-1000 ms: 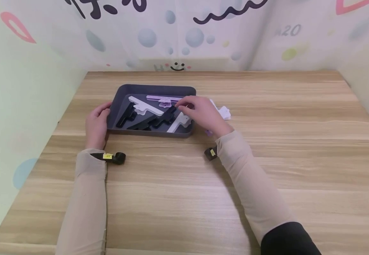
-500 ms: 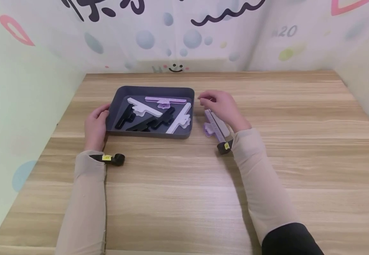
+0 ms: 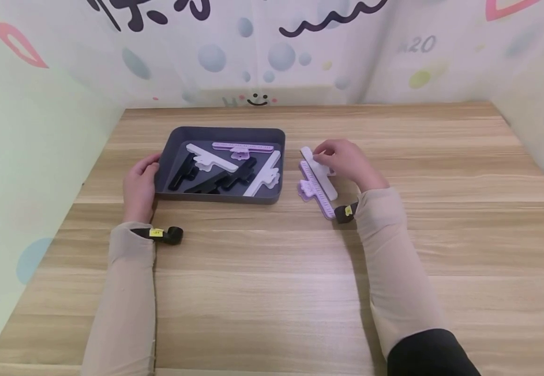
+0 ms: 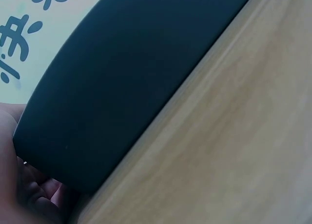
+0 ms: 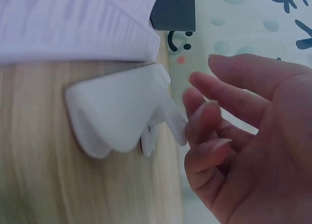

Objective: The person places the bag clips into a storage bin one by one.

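Note:
My left hand [image 3: 140, 185] holds the left end of a dark grey tray [image 3: 206, 197], its fingers against the outer wall; that wall [image 4: 112, 82] fills much of the left wrist view. On the table right of the tray lie a lilac clip [image 3: 316, 190] with ruler markings and a white clip [image 3: 324, 183], side by side. Over the white clip hovers my right hand [image 3: 349, 162], fingers loosely bent. In the right wrist view those fingertips [image 5: 214, 112] are beside the white clip's handle [image 5: 117, 109], with nothing gripped.
Inside the tray lie two white clips [image 3: 211, 158] [image 3: 264, 175], a lilac clip [image 3: 243, 149] and black clips [image 3: 184, 171] [image 3: 208, 183]. A patterned sheet [image 3: 300, 52] hangs behind the wooden table [image 3: 262, 292].
My right hand has moved right, from over the tray's right edge to above the white clip outside. The white clip in the tray's right corner is now uncovered. My left hand stays on the tray.

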Demonstrator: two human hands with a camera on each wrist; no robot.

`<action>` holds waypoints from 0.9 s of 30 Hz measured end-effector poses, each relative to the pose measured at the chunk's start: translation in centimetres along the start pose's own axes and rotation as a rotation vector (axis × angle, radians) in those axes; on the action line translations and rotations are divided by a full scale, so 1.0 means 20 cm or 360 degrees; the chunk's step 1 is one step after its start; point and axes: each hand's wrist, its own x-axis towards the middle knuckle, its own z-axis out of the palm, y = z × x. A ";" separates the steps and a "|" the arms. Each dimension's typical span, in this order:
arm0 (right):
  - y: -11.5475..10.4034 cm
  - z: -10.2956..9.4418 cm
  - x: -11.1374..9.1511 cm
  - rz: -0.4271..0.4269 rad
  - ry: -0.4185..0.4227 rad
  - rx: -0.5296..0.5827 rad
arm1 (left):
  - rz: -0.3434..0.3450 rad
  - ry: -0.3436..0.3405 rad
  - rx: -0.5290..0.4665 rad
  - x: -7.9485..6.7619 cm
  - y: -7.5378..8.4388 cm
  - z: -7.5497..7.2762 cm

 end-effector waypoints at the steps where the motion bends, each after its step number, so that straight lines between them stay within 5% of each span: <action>1: 0.01 0.00 0.00 0.0015 -0.0009 -0.0006 | 0.0002 -0.0001 0.0002 0.00 0.00 0.00; 17: 0.06 -0.02 -0.01 0.0078 0.0010 0.0037 | 0.0013 0.0006 -0.0057 0.00 -0.01 0.00; 27: 0.10 -0.01 -0.01 0.0133 -0.0114 0.0185 | 0.0031 0.0001 -0.0038 0.01 -0.01 0.00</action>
